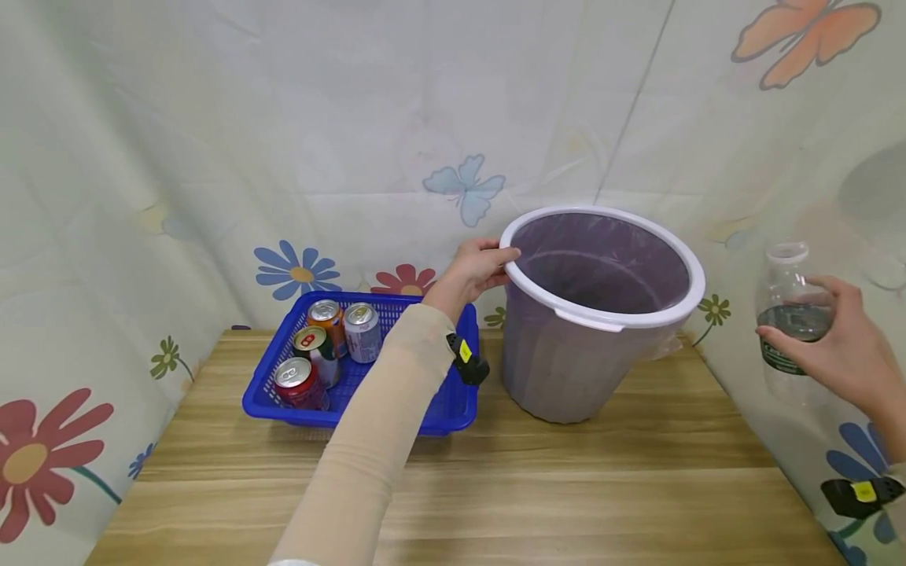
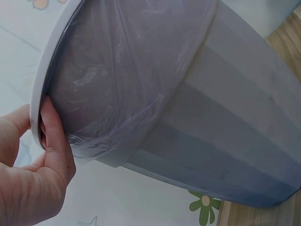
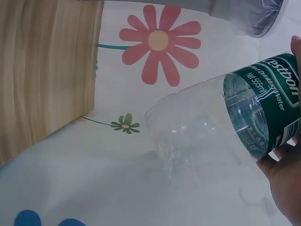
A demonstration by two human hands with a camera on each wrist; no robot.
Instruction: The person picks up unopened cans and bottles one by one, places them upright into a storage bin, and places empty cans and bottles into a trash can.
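Observation:
My left hand [image 1: 481,269] grips the white rim of a grey trash can [image 1: 559,369], thumb on one side and fingers on the other. The can leans a little on the table, and a thin clear plastic liner [image 2: 108,70] covers its upper part. At the far right my right hand [image 1: 852,350] holds a clear plastic water bottle [image 3: 193,127] around its green label. The bottle is uncapped, looks empty and is held upright in the air, beyond the table's right edge. In the left wrist view, the fingertips are partly hidden behind the rim.
A blue plastic basket [image 1: 253,401] stands left of the can, holding several drink cans, among them a red can [image 1: 304,387] and a silver can [image 1: 362,334]. The wooden table [image 1: 566,503] ends against a patterned curtain [image 1: 340,118] behind and at both sides.

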